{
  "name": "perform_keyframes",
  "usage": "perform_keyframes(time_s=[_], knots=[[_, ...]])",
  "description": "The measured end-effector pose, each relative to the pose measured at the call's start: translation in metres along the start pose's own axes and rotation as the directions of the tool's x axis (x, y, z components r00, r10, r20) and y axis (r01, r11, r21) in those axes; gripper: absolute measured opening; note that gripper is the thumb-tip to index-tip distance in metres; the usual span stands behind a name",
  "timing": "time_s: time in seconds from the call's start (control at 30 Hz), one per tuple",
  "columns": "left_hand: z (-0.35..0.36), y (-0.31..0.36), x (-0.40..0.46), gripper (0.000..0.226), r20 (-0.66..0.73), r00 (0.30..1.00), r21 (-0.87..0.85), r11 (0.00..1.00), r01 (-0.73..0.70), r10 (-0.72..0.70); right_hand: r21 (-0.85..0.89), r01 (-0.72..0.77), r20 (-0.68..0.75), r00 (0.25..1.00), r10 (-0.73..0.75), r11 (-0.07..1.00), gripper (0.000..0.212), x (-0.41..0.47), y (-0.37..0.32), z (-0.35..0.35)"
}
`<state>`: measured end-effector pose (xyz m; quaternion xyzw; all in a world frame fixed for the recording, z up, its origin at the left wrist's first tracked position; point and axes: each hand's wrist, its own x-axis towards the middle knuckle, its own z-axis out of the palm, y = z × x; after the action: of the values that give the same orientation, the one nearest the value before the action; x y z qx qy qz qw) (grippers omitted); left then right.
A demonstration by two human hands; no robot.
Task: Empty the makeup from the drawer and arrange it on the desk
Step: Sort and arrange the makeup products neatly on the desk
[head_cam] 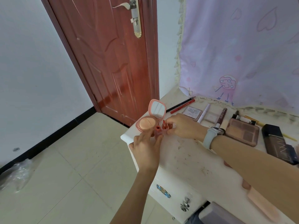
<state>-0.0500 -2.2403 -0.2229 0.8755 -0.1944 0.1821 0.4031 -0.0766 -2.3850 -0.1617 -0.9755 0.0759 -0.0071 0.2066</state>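
At the left corner of the white desk [186, 157] my left hand [147, 146] grips a small red lip gloss bottle [157, 130]. My right hand [184, 126] holds the bottle's cap with its red applicator wand [164, 125] just above the bottle's mouth. Right behind them stands an open pink powder compact [151, 120] with its mirror lid up. Along the back of the desk lie two pencils [182, 105], a small square palette [192, 112], a white tube [204, 113], a brown mascara [222, 117], an eyeshadow palette [242, 132] and a dark foundation bottle [278, 143].
A pink curtain [242, 54] hangs behind the desk. The red-brown door [113, 62] is to the left, with tiled floor [72, 175] below. The desk front shows a drawer knob [185, 205]. A peach-coloured object [262, 204] lies at the near right edge, partly under my right forearm.
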Motion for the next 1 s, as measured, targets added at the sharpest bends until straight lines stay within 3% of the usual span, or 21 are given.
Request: perform_keyframes(time_s=[0.37,0.43,0.53,0.67,0.8,1.0], knots=[[0.01,0.003,-0.003,0.035,-0.043,0.999,0.052,0.999,0.001,0.001,0.065,0.038,0.035,0.999,-0.041,0.997,0.022,0.002,0.01,0.002],[0.007,0.004,-0.007,0.044,-0.041,0.999,0.016,0.999,0.028,-0.027,0.132,0.015,0.005,1.0,-0.016,0.991,0.035,-0.002,0.014,-0.001],[0.003,0.005,-0.015,0.048,-0.073,0.997,-0.052,0.998,0.024,-0.028,0.222,-0.022,-0.101,0.994,0.046,0.975,0.031,-0.016,0.022,-0.015],[0.001,0.013,-0.031,0.034,-0.124,0.964,-0.101,0.964,-0.247,0.234,-0.075,-0.066,-0.164,0.985,0.053,0.995,0.028,-0.053,0.041,-0.028],[0.009,0.028,-0.045,0.027,0.035,0.889,-0.173,0.879,-0.445,0.457,-0.452,-0.141,-0.099,0.989,0.107,0.881,0.057,-0.09,0.047,-0.019],[0.019,0.03,-0.05,0.032,0.245,0.859,-0.036,0.89,-0.455,0.449,-0.609,-0.101,-0.056,0.995,0.085,0.787,0.075,-0.108,0.044,-0.013]])
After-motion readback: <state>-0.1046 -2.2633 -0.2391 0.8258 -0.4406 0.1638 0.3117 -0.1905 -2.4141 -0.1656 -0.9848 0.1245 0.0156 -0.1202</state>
